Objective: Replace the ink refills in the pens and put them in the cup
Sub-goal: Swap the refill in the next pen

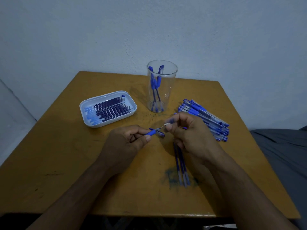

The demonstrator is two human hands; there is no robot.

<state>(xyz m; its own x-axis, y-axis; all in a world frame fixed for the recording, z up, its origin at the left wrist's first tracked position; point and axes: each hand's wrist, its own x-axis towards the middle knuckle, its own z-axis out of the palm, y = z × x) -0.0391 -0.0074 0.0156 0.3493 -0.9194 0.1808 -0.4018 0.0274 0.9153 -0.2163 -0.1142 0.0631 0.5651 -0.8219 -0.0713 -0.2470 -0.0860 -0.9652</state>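
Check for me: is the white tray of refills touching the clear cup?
Apart. The head view shows a strip of bare table between the tray rim's right edge and the base of the cup, which stands upright behind and to its right.

Both forearms run bare from the lower frame edge to the wrists, with no sleeve, watch, ring or glove seen on the left hand (126,143) or the right hand (187,135), fingernails cut short and unpainted.
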